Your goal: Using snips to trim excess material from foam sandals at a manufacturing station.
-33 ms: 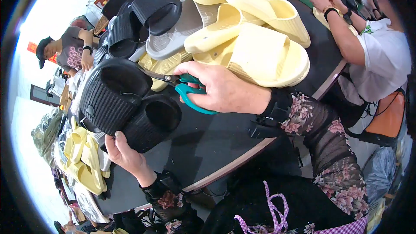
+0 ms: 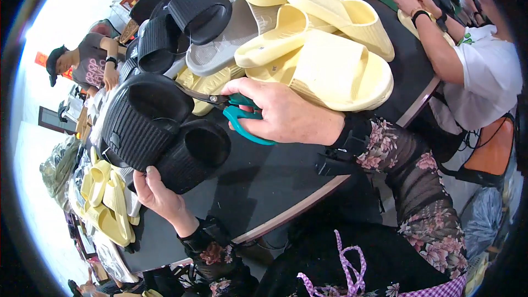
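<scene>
Right hand (image 2: 286, 113) is curled through the teal scissors (image 2: 236, 113), blades touching the upper black slipper (image 2: 146, 115) at ten o'clock on the tabletop (image 2: 264, 176); left hand (image 2: 157, 192) grips the lower one from beneath; trimming looks mid-way, with yellow slippers (image 2: 330, 66) piled at one o'clock, seemingly waiting

Right hand (image 2: 286, 113) lay knuckles up, fingers curled closed, far right; left hand (image 2: 157, 192) gripped closed, near left.
</scene>
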Demonstrator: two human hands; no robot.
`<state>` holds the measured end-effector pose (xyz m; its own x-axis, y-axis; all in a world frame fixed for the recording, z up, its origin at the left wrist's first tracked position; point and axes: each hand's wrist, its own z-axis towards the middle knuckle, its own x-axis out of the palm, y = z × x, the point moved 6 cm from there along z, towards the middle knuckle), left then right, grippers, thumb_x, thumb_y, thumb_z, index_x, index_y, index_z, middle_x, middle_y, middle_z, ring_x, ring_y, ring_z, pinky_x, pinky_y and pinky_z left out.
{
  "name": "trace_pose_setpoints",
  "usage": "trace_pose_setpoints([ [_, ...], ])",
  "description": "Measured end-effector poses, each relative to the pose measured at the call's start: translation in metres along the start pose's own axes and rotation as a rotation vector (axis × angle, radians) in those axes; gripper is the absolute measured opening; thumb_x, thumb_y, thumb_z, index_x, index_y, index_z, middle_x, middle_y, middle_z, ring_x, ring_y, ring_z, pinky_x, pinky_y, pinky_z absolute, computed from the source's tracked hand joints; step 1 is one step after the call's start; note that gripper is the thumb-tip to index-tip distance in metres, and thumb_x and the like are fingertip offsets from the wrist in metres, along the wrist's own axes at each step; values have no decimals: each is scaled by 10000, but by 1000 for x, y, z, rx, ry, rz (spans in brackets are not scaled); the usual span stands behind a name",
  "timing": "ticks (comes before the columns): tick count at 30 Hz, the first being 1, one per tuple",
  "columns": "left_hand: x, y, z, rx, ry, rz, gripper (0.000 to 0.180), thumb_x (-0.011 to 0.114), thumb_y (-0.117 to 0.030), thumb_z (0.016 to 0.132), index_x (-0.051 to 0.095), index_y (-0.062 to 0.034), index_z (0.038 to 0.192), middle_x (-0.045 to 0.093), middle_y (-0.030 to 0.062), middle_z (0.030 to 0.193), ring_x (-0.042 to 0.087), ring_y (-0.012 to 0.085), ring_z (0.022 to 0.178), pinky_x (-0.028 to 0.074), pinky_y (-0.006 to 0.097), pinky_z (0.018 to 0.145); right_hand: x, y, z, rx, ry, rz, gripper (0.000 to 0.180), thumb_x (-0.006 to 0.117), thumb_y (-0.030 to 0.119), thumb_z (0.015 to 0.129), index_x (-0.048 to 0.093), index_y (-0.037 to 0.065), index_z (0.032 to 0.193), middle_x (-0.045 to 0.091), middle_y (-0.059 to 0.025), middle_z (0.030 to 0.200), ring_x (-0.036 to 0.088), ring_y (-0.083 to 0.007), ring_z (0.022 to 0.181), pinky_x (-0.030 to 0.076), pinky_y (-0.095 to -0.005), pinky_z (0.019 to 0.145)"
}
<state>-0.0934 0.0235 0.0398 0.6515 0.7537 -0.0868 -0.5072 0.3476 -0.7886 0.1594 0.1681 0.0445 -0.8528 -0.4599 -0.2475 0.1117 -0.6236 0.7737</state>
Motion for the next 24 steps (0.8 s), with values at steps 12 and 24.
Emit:
trace_pose_setpoints([
  [12, 5, -4, 2, -20, -33, -72, 246, 496, -21, 889, 581, 44, 1111, 608, 29, 968, 519, 58, 845, 392, 182, 775, 0, 4, 2, -43, 43, -74, 379, 651, 113, 796, 485, 19, 1123, 608, -180, 887, 631, -296, 785, 500, -358, 686],
  [24, 8, -13, -1, -28, -26, -60, 202, 503, -23, 894, 582, 52, 1064, 570, -17, 888, 462, 29, 783, 351, 165, 713, 3, 1, 2, 93, 45, -11, 343, 642, 73, 815, 501, 38, 1126, 637, -68, 836, 626, -110, 773, 490, -265, 690],
])
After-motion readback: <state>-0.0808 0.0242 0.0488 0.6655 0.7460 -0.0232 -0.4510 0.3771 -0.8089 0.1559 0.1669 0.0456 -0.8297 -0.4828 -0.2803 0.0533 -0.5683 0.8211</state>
